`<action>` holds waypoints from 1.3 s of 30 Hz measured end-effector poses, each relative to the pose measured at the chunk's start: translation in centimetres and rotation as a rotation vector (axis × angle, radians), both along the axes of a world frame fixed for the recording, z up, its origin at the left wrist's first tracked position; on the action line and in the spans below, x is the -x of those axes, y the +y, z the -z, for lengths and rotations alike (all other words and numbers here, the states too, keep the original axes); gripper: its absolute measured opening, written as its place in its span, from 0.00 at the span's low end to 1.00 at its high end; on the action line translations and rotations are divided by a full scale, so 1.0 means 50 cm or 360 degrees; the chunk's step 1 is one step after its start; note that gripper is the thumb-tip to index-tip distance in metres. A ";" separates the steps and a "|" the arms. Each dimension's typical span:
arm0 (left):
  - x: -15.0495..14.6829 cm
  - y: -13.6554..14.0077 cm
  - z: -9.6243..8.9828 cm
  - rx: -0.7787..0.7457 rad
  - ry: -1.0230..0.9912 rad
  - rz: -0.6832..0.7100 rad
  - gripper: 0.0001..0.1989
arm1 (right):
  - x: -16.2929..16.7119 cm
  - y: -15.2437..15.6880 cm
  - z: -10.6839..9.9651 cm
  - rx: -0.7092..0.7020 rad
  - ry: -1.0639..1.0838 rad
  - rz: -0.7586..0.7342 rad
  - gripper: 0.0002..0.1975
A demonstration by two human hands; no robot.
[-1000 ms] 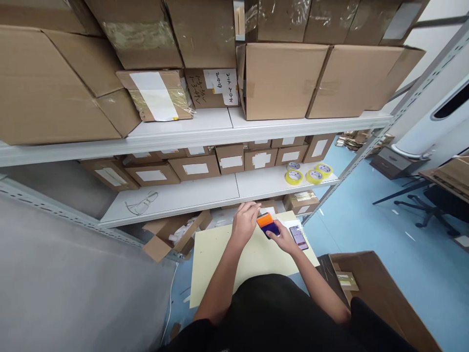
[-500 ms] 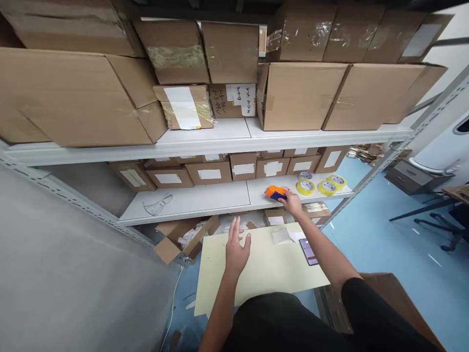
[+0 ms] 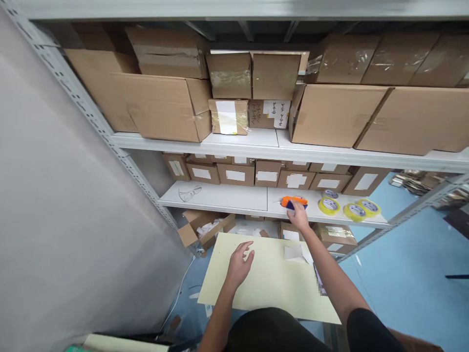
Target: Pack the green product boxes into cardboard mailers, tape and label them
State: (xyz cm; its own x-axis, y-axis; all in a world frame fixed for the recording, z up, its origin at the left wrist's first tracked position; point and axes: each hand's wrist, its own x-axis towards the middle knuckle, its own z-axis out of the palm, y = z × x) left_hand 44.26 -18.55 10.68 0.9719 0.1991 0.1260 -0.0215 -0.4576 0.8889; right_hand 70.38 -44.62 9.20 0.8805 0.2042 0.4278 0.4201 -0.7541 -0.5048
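1. My left hand is over the pale yellow tabletop, fingers loosely curled and thumb apart from them.
2. Beside my right forearm, which partly hides it, lies a phone; white paper lies just beyond.
3. My right hand, well apart from my left, touches the orange-and-blue tool at the white shelf; I cannot tell whether it grips.
4. Yellow tape rolls sit right of it.
5. Small labelled cartons line the back.
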 end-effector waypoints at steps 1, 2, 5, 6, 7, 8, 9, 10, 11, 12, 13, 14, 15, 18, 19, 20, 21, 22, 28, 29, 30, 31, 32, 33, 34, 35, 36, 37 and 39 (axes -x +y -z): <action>0.002 -0.004 0.001 -0.0009 0.0003 -0.0022 0.19 | 0.017 0.006 -0.007 -0.0087 -0.0006 -0.0108 0.30; 0.005 -0.009 0.002 -0.0018 0.0006 -0.0049 0.19 | 0.035 0.013 -0.014 -0.0173 0.0003 -0.0208 0.30; 0.022 -0.025 0.006 -0.0032 0.0015 -0.0170 0.19 | 0.095 0.039 -0.027 -0.0378 0.0149 -0.0458 0.29; 0.031 -0.031 0.009 -0.0031 0.0017 -0.0223 0.19 | 0.115 0.049 -0.027 -0.0436 0.0227 -0.0535 0.29; 0.043 -0.036 0.013 -0.0029 0.0019 -0.0280 0.20 | 0.135 0.061 -0.023 -0.0493 0.0311 -0.0611 0.29; 0.057 -0.042 0.017 -0.0026 0.0024 -0.0341 0.20 | 0.154 0.074 -0.016 -0.0550 0.0399 -0.0686 0.28; 0.073 -0.047 0.023 -0.0024 0.0032 -0.0406 0.20 | 0.172 0.088 -0.005 -0.0605 0.0488 -0.0759 0.28; 0.091 -0.051 0.028 -0.0025 0.0044 -0.0472 0.20 | 0.190 0.104 0.010 -0.0656 0.0582 -0.0828 0.29; 0.112 -0.055 0.035 -0.0029 0.0061 -0.0541 0.20 | 0.207 0.122 0.027 -0.0701 0.0680 -0.0889 0.29; 0.135 -0.058 0.041 -0.0038 0.0081 -0.0613 0.20 | 0.226 0.141 0.046 -0.0742 0.0781 -0.0944 0.30; 0.160 -0.061 0.047 -0.0049 0.0105 -0.0690 0.21 | 0.246 0.162 0.066 -0.0777 0.0881 -0.0997 0.31; 0.187 -0.062 0.052 -0.0061 0.0127 -0.0775 0.21 | 0.267 0.183 0.086 -0.0799 0.0976 -0.1055 0.31; 0.216 -0.064 0.056 -0.0073 0.0144 -0.0867 0.21 | 0.291 0.205 0.104 -0.0809 0.1068 -0.1120 0.32; 0.315 -0.065 0.059 -0.0095 0.0169 -0.1166 0.22 | 0.376 0.269 0.141 -0.0784 0.1309 -0.1328 0.33; 0.351 -0.065 0.059 -0.0090 0.0174 -0.1264 0.22 | 0.407 0.290 0.147 -0.0767 0.1374 -0.1394 0.33; 0.387 -0.064 0.059 -0.0077 0.0177 -0.1360 0.22 | 0.440 0.309 0.150 -0.0745 0.1429 -0.1456 0.33; 0.423 -0.062 0.059 -0.0052 0.0178 -0.1458 0.22 | 0.473 0.329 0.152 -0.0717 0.1472 -0.1514 0.33; 0.457 -0.060 0.060 -0.0011 0.0175 -0.1560 0.22 | 0.506 0.348 0.153 -0.0682 0.1508 -0.1569 0.33; 0.599 -0.021 0.094 0.0388 0.0082 -0.2125 0.23 | 0.681 0.470 0.160 -0.0510 0.1676 -0.1805 0.35; 0.614 -0.008 0.103 0.0412 0.0062 -0.2169 0.23 | 0.706 0.492 0.162 -0.0491 0.1679 -0.1844 0.35; 0.630 0.007 0.111 0.0421 0.0044 -0.2200 0.23 | 0.730 0.515 0.164 -0.0466 0.1672 -0.1882 0.35; 0.648 0.023 0.119 0.0422 0.0030 -0.2226 0.23 | 0.753 0.537 0.167 -0.0435 0.1660 -0.1914 0.35; 0.667 0.042 0.128 0.0421 0.0024 -0.2250 0.22 | 0.775 0.560 0.169 -0.0400 0.1646 -0.1944 0.34; 0.689 0.063 0.137 0.0420 0.0028 -0.2279 0.23 | 0.798 0.583 0.171 -0.0364 0.1633 -0.1971 0.34; 0.714 0.084 0.146 0.0423 0.0049 -0.2316 0.23 | 0.820 0.606 0.174 -0.0327 0.1625 -0.1993 0.33; 0.742 0.107 0.155 0.0432 0.0088 -0.2363 0.23 | 0.842 0.628 0.176 -0.0292 0.1625 -0.2012 0.33; 0.772 0.130 0.166 0.0442 0.0143 -0.2418 0.24 | 0.863 0.649 0.180 -0.0255 0.1634 -0.2029 0.33; 0.803 0.153 0.176 0.0453 0.0211 -0.2478 0.25 | 0.885 0.670 0.184 -0.0222 0.1652 -0.2046 0.33; 0.865 0.197 0.199 0.0485 0.0380 -0.2580 0.26 | 0.926 0.710 0.195 -0.0164 0.1703 -0.2073 0.33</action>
State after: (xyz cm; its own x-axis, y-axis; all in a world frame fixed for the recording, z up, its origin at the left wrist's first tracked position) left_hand 1.00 -8.71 0.73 -0.2623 0.9406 -0.2155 0.4108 0.3109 0.8570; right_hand 24.10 -9.13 -0.54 0.0439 0.9877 -0.1500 0.1531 -0.1550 -0.9760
